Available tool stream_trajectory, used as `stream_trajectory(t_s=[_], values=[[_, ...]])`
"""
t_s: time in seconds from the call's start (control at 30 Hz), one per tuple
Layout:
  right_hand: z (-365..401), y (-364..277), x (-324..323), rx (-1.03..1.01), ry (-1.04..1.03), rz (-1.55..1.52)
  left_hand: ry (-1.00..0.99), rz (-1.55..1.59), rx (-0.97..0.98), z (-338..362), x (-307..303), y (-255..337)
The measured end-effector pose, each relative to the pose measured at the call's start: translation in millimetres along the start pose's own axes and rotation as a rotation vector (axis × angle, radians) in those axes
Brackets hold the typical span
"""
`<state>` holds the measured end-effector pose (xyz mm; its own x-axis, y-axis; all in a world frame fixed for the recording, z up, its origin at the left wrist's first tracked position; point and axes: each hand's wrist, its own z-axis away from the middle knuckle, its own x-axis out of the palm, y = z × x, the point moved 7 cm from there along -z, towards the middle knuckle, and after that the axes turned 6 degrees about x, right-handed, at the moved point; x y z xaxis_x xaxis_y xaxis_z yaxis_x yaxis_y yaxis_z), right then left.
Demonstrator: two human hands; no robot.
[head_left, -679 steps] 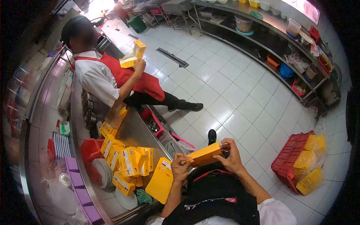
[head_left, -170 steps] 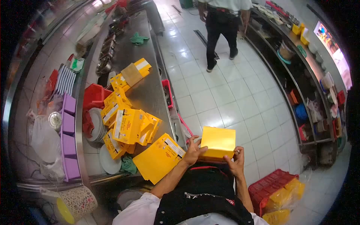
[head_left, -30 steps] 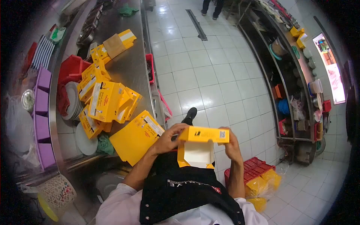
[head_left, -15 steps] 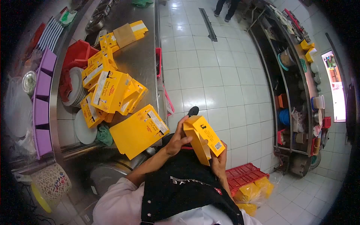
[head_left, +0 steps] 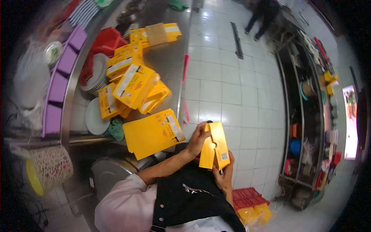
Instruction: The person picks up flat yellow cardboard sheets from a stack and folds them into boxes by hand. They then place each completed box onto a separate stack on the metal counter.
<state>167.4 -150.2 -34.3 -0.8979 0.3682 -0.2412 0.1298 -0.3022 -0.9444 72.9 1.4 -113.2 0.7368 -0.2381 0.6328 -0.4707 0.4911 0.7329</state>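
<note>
A yellow cardboard box [head_left: 221, 137] with a printed QR code is held in front of my apron. My left hand [head_left: 198, 141] grips its upper left side, fingers partly behind it. At its lower right end my right hand [head_left: 225, 177] is closed round the edge. One long flap of the box stands folded along the near side, with a small round notch at its edge. Flat yellow box blanks [head_left: 150, 133] lie stacked on the steel counter to the left of my hands. Beyond them several folded yellow boxes [head_left: 135, 87] are piled up.
White plates [head_left: 96, 116] and a green cloth [head_left: 116, 129] lie by the blanks. A purple divided bin [head_left: 58, 91] stands at far left. A red crate [head_left: 249, 197] with bagged yellow items is on the floor at lower right. Shelves [head_left: 299, 116] line the right; a person [head_left: 262, 17] stands far off.
Between my hands the box has turned so its notched flap side faces up more. The view has shifted, so the counter and piles appear further right.
</note>
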Motion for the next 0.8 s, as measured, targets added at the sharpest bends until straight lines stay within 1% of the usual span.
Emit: stream_trajectory(t_s=[0.07, 0.1, 0.17, 0.3, 0.4, 0.5, 0.6, 0.7, 0.73, 0.8], values=[[-3.8, 0.1, 0.9, -0.035, -0.038, -0.015, -0.001, 0.018, 0.045, -3.3, -8.1, -8.5], [-4.0, 1.4, 2.6, -0.033, -0.052, -0.014, -0.027, 0.007, -0.009, -5.8, -7.5, -10.1], [-4.0, 4.5, 3.5, -0.029, -0.066, -0.005, 0.034, -0.018, 0.010, -4.0, -8.7, -10.0], [-6.3, 3.0, 5.7, -0.104, -0.046, 0.049, 0.025, -0.017, 0.006, -4.7, -8.5, -2.3], [-6.1, -10.5, 7.3, -0.179, -0.017, 0.138, 0.063, 0.053, -0.132, 1.3, -4.1, 9.3], [-10.6, -6.8, 10.2, -0.235, -0.058, 0.292, -0.074, -0.086, -0.102, -3.2, -15.6, -9.8], [-11.0, -4.6, 7.6, -0.141, 0.002, 0.155, -0.565, -0.471, 0.024, 28.7, 14.9, 27.5], [-12.0, -17.2, 7.1, -0.117, 0.046, 0.100, -0.682, -0.564, 0.066, 34.2, 5.1, 20.7], [-10.5, -14.7, 6.7, -0.167, 0.070, 0.109, -0.634, -0.418, -0.104, 34.1, 3.6, 18.4], [-12.4, -11.0, 9.7, -0.240, 0.077, 0.139, -0.588, -0.339, -0.051, 33.4, 8.2, 23.6]])
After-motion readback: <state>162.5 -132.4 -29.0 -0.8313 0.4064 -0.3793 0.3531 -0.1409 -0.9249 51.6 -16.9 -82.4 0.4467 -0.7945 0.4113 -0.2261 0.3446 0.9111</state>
